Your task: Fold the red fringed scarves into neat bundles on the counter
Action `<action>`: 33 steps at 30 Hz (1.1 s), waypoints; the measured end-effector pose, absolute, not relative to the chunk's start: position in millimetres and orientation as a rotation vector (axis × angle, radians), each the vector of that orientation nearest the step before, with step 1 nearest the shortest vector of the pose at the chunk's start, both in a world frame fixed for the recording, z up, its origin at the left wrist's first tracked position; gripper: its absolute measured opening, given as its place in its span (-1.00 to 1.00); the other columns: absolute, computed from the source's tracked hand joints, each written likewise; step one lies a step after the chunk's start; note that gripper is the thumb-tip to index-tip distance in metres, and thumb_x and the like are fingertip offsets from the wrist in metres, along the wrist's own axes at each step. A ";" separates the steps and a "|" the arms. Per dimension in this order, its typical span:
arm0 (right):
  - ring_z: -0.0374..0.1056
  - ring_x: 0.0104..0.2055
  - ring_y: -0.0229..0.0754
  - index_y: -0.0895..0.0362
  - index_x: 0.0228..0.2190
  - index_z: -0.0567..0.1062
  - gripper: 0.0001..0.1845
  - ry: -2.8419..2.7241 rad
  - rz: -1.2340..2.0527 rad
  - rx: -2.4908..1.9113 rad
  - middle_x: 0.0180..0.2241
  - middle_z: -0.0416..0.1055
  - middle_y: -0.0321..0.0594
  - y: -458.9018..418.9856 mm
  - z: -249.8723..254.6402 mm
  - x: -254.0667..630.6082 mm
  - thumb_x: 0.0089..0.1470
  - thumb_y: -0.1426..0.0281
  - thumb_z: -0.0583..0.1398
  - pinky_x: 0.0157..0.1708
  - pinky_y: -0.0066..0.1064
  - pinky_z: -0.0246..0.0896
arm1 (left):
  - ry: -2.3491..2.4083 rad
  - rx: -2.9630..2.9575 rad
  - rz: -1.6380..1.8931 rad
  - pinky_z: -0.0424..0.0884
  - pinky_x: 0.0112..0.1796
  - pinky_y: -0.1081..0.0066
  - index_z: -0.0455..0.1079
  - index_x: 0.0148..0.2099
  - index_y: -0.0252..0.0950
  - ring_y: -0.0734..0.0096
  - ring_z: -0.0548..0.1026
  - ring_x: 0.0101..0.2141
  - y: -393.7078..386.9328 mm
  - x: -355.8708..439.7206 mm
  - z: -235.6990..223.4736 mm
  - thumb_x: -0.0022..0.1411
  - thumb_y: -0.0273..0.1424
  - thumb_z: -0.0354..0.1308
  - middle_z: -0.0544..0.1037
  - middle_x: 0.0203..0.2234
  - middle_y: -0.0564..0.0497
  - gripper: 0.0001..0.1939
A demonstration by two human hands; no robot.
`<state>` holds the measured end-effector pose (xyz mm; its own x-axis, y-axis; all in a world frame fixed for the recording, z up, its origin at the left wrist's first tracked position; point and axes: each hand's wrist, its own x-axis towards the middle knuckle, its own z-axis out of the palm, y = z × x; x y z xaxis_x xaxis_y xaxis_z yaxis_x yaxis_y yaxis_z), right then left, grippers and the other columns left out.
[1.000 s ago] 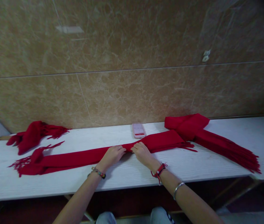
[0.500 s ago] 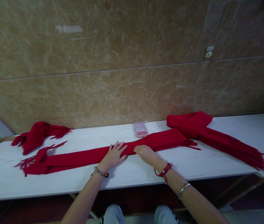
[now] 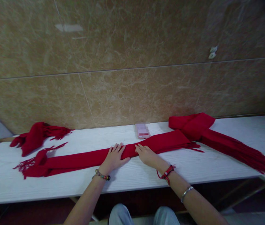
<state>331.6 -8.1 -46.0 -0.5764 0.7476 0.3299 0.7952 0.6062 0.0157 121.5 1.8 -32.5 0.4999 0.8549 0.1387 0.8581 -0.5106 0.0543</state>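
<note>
A long red scarf lies folded lengthwise into a strip across the white bench top, with fringe at both ends and its left end bunched up. My left hand rests flat on the middle of the strip, fingers spread. Just to the right, my right hand touches the same scarf with its fingertips, the fingers stretched out and slightly apart. Beyond the right end sits another red scarf, folded over itself, its fringed tail running to the right.
A crumpled red fringed piece of cloth lies at the back left. A small pinkish, phone-like object, partly blurred, is near the wall behind my hands. The white bench top meets a brown marbled tile wall.
My right hand's fingers have gone from bunched together to more stretched out on the scarf. My left hand stays in nearly the same place. The view has shifted slightly.
</note>
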 end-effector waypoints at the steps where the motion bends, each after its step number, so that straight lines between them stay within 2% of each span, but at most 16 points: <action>1: 0.06 0.11 -0.02 0.31 -0.14 0.34 -0.65 -2.541 -0.232 -1.270 0.02 0.22 0.13 -8.0 -45.9 331.3 0.03 0.65 -0.06 -0.05 -0.15 0.10 | -1.576 -2.662 -0.243 -0.04 0.04 -0.01 0.02 0.19 -0.30 0.00 -0.02 0.15 1.7 121.0 -34.0 0.11 0.07 -0.16 0.04 0.17 -0.23 -0.27; 5: 0.03 0.13 0.02 0.29 -0.19 0.36 -0.69 -2.527 -0.232 -1.328 0.03 0.20 0.16 -8.0 -45.6 330.9 0.03 0.63 -0.05 -0.03 -0.10 0.06 | -1.678 -2.581 -0.261 -0.05 0.02 -0.08 0.03 0.18 -0.40 -0.12 -0.04 0.14 1.8 119.7 -37.9 0.04 0.14 -0.16 0.03 0.15 -0.33 -0.15; 8: 0.02 0.13 0.02 0.28 -0.19 0.36 -0.68 -2.524 -0.216 -1.350 0.04 0.19 0.14 -8.9 -44.9 331.0 0.02 0.63 -0.05 0.00 -0.09 0.02 | -1.677 -2.608 -0.254 -0.08 0.02 -0.11 -0.01 0.20 -0.41 -0.12 -0.09 0.15 1.4 119.0 -34.7 0.05 0.12 -0.15 0.01 0.16 -0.33 -0.15; 12: -0.02 0.15 0.04 0.27 -0.18 0.37 -0.68 -2.495 -0.223 -1.347 0.06 0.18 0.08 -10.4 -44.0 331.2 0.02 0.61 -0.03 0.04 -0.07 -0.04 | -1.339 -2.840 -0.297 -0.08 0.08 0.06 -0.05 0.22 -0.27 0.12 -0.14 0.19 -0.7 120.8 -25.7 0.16 -0.04 -0.13 -0.04 0.20 -0.16 -0.34; 15: 0.01 0.14 0.03 0.30 -0.11 0.34 -0.63 -2.448 -0.226 -1.392 0.05 0.18 0.12 -10.0 -45.9 332.3 0.01 0.55 0.00 0.05 -0.08 -0.03 | -1.137 -2.987 -0.260 -0.06 0.10 0.17 -0.01 0.20 -0.16 0.28 -0.05 0.17 -2.1 124.0 -23.4 0.21 -0.10 -0.16 0.05 0.18 -0.05 -0.45; 19: 0.04 0.12 0.00 0.34 0.00 0.25 -0.54 -2.451 -0.256 -1.382 0.03 0.20 0.14 -7.8 -50.3 335.7 0.01 0.52 0.01 0.04 -0.14 0.01 | -1.375 -2.886 -0.296 -0.05 0.08 0.09 0.02 0.20 -0.20 0.17 0.00 0.16 -2.8 122.5 -26.2 0.16 0.00 -0.17 0.08 0.16 -0.10 -0.37; 22: 0.02 0.13 0.00 0.32 -0.01 0.28 -0.56 -2.496 -0.328 -1.302 0.04 0.20 0.09 -7.4 -50.2 336.5 0.03 0.54 0.01 0.04 -0.15 0.01 | -1.506 -2.805 -0.292 -0.02 0.07 0.08 0.03 0.19 -0.28 0.12 0.01 0.15 -3.7 117.1 -25.9 0.14 0.02 -0.14 0.06 0.17 -0.16 -0.32; 25: 0.08 0.10 -0.06 0.30 -0.09 0.36 -0.62 -2.541 -0.358 -1.163 0.00 0.26 0.02 -8.5 -46.0 332.8 0.03 0.59 0.00 0.05 -0.21 0.00 | -1.380 -2.789 -0.348 0.05 0.05 0.16 0.13 0.14 -0.26 0.18 0.10 0.11 -5.2 114.5 -22.6 0.17 -0.10 -0.07 0.15 0.13 -0.14 -0.45; 29: 0.28 -0.11 -0.15 0.24 -0.22 0.45 -0.71 -2.531 -0.351 -1.082 -0.19 0.41 -0.07 -10.0 -41.2 324.8 0.04 0.59 0.01 -0.06 -0.30 0.13 | -1.145 -2.826 -0.386 0.26 -0.10 0.35 0.29 -0.03 -0.25 0.33 0.35 -0.12 -7.3 119.0 -18.7 0.17 -0.35 0.00 0.41 -0.13 -0.05 -0.70; 33: 0.33 -0.19 -0.18 0.23 -0.22 0.44 -0.70 -2.499 -0.301 -1.155 -0.24 0.44 -0.10 -8.6 -44.0 325.0 0.05 0.61 0.00 -0.14 -0.35 0.19 | -1.187 -2.776 -0.397 0.32 -0.18 0.40 0.27 -0.07 -0.27 0.36 0.37 -0.19 -9.3 120.6 -15.9 0.11 -0.59 -0.06 0.42 -0.20 -0.03 -0.67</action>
